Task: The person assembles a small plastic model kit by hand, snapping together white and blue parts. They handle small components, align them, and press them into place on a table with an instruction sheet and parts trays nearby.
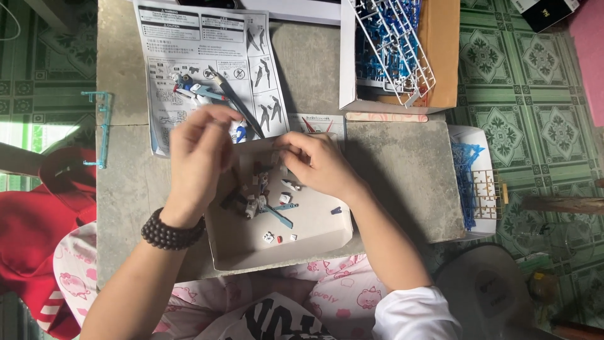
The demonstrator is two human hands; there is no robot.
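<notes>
My left hand [198, 160], with a dark bead bracelet on the wrist, hovers over the left edge of a shallow white cardboard tray [314, 230]; its fingers are curled and blurred, and I cannot tell if it pinches a piece. My right hand [318, 165] rests over the tray's upper middle, fingers bent toward the left hand. Several small white, blue and dark model parts [264, 201] lie in the tray below both hands.
A printed instruction sheet [207, 60] with loose parts and a grey tool [236, 104] lies behind the tray. An open box of white and blue part frames [393, 50] stands at the back right. More frames [475, 186] sit at the table's right edge.
</notes>
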